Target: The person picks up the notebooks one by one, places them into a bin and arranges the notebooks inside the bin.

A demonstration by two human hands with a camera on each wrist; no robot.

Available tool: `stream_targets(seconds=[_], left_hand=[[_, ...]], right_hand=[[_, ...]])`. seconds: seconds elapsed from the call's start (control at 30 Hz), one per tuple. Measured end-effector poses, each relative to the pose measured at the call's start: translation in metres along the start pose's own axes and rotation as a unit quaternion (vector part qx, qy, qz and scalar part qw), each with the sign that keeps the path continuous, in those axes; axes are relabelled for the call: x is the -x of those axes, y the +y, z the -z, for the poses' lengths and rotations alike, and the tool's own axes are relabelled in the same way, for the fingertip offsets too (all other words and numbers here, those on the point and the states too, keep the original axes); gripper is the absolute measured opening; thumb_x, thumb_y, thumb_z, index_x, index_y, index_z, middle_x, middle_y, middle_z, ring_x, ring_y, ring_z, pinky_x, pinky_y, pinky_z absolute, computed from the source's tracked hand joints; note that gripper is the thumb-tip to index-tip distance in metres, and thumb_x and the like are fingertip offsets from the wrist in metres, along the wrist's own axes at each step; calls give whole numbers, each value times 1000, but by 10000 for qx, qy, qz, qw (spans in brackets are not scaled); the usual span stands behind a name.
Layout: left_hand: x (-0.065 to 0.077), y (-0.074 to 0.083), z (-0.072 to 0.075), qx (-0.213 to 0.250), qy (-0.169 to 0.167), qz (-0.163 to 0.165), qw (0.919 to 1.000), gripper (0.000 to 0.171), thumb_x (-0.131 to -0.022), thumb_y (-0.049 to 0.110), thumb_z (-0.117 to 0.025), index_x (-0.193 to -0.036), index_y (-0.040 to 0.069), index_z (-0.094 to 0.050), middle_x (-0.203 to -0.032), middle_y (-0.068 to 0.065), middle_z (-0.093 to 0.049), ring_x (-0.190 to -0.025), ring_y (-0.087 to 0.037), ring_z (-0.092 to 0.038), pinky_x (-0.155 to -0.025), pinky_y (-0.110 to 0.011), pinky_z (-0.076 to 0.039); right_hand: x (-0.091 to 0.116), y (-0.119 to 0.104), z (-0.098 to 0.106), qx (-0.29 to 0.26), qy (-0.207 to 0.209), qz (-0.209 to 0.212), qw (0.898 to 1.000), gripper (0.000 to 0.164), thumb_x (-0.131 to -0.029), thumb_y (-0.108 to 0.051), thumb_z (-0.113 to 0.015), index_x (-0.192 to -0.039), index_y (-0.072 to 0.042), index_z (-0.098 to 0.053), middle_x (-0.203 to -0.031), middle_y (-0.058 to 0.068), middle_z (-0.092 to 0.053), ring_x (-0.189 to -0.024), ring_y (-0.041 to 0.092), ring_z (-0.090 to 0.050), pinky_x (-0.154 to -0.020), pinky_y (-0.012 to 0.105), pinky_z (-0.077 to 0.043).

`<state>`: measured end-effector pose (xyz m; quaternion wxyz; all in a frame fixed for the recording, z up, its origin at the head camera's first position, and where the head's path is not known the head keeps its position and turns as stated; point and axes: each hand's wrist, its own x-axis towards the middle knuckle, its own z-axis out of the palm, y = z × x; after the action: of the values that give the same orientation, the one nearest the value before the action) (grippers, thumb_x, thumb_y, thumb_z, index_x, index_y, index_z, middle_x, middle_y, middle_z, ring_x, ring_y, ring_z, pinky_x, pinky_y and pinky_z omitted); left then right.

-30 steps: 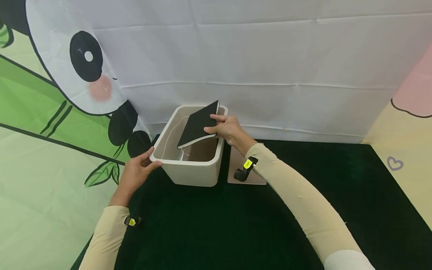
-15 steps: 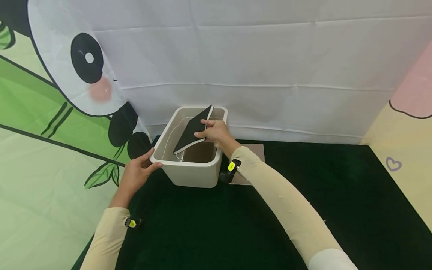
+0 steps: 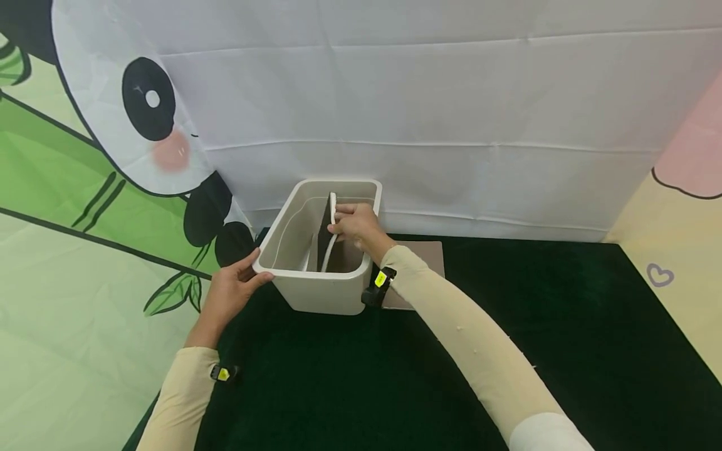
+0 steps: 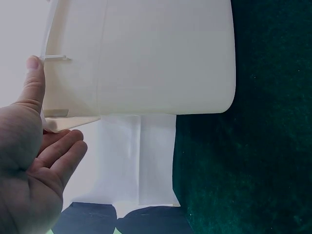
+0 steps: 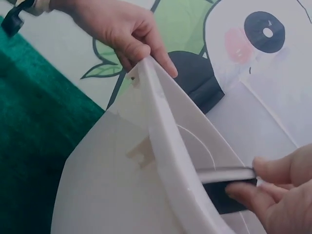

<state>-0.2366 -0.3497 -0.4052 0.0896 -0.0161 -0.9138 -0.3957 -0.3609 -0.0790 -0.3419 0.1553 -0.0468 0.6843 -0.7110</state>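
A white plastic bin (image 3: pixel 321 293) stands on the dark green cloth. My left hand (image 3: pixel 224 297) holds its near left corner, thumb at the near rim and fingers along the left side; the left wrist view shows that thumb (image 4: pixel 33 80) against the bin's edge. Inside the bin, a black notebook (image 3: pixel 324 235) with pale page edges stands nearly upright. My right hand (image 3: pixel 361 225) pinches its right side between thumb and fingers. The right wrist view shows the notebook (image 5: pixel 226 195) partly behind the bin's rim. Its lower part and the bin's floor are hidden.
To the bin's right lies a flat pinkish panel (image 3: pixel 423 257), partly under my right forearm. A white fabric backdrop (image 3: pixel 429 113) rises just behind the bin. A panda-printed cloth (image 3: pixel 113 219) hangs on the left.
My right hand has moved left and slightly down with the notebook, lowering it into the bin and turning it from slanted to nearly upright. The left hand has stayed at the bin's corner.
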Motion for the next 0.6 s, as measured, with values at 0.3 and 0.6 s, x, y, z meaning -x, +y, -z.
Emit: stream_targets(seconds=[0.3,0.6], left_hand=[[-3,3,2,6,-9,-84,10000,80,-93,45,-72,-159,14,-37,-152,-25,-47,-131,-43,-56,-100,-58,-48],[-4,5,2,35,-27,-60,10000,80,-93,44,-72,-159,15,-36,-153,-25,-46,-132,-44,-55,-101,-60,-47]], right_hand=[[16,-18,21,1082,650,358,9914,40,-93,-2,-71,-132,-7,-68,-135,13,-65,-118,29,-66,-94,37,-58],[42,-23,81,1713,113,609,9833,51,-97,-18,-70,-146,-11,-57,-149,12,-55,-131,30,-58,-106,42,-51]])
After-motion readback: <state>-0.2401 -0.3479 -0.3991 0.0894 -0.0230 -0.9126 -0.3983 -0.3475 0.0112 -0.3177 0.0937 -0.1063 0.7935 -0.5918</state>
